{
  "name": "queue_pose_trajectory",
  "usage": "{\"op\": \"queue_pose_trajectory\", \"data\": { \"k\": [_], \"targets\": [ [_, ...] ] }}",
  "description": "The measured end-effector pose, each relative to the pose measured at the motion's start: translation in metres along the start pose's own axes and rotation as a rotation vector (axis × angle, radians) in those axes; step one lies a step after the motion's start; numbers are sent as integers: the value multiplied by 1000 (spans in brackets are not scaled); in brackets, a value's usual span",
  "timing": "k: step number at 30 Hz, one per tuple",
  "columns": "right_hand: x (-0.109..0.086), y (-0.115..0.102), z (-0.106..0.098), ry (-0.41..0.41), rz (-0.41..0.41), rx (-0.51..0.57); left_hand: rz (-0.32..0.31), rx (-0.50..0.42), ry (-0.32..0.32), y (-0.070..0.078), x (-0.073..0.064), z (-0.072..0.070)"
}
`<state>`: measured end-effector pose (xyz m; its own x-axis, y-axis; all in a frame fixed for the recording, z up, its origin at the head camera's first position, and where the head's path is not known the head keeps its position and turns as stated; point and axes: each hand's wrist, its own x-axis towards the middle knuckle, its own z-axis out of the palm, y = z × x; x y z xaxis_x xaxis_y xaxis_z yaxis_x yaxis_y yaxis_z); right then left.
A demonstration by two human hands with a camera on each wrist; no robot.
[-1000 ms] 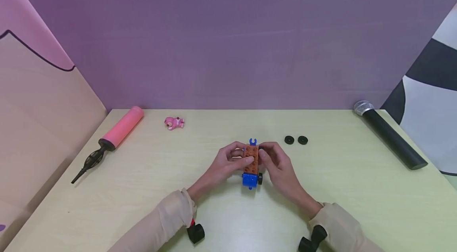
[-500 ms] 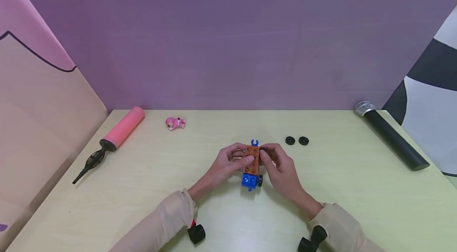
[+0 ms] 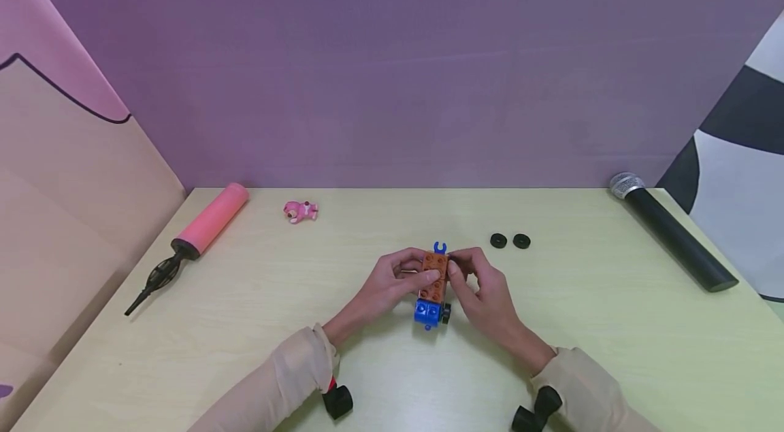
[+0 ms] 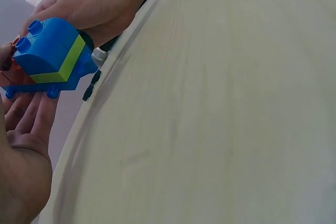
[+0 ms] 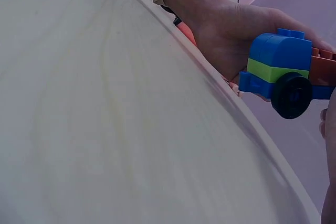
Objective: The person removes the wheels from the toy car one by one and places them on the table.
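Observation:
My left hand point(image 3: 387, 284) grips a toy block car point(image 3: 433, 292) from the left, thumb across its brown studded bricks. A blue rounded block point(image 4: 47, 46) over a lime-green layer point(image 5: 273, 71) forms the end nearest me. One black wheel point(image 5: 292, 96) is fitted on the right side there. Bare blue pegs point(image 4: 52, 92) stick out on the left side. My right hand point(image 3: 490, 292) pinches at the car's far right side; a dark edge, apparently another black wheel, shows between thumb and forefinger, mostly hidden by them. A blue hook point(image 3: 439, 247) points away from me.
Two loose black wheels point(image 3: 510, 241) lie on the table right of my hands. A pink bear figure point(image 3: 300, 211) lies at the back left. Further left is a pink hand pump point(image 3: 211, 220); a black microphone point(image 3: 674, 235) lies at the right. A purple panel point(image 3: 392, 64) stands behind.
The car's far end has turned slightly to the right and shifted a little towards me, both hands moving with it. Their grip looks the same.

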<state>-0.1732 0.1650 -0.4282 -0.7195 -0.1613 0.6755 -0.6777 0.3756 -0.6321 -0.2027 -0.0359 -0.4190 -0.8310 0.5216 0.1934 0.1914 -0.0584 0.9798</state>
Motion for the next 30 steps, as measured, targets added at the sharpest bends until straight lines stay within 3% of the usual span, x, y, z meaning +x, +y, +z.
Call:
{"op": "queue_pose_trajectory", "data": {
  "k": [4,10,16,22,30],
  "targets": [
    [0,0,0,4,-3,7,-2,-5,-14,-1,0,0],
    [-2,1,1,-38,97,124,11,-12,-1,-1,0,-1],
    [-2,1,2,-36,163,164,2,-27,-9,-1,-1,-2],
    [-2,2,3,-17,81,116,-2,-29,-12,-3,0,-3],
    [-1,8,0,12,-89,-42,-22,-3,-42,-3,0,-2]
  ]
}}
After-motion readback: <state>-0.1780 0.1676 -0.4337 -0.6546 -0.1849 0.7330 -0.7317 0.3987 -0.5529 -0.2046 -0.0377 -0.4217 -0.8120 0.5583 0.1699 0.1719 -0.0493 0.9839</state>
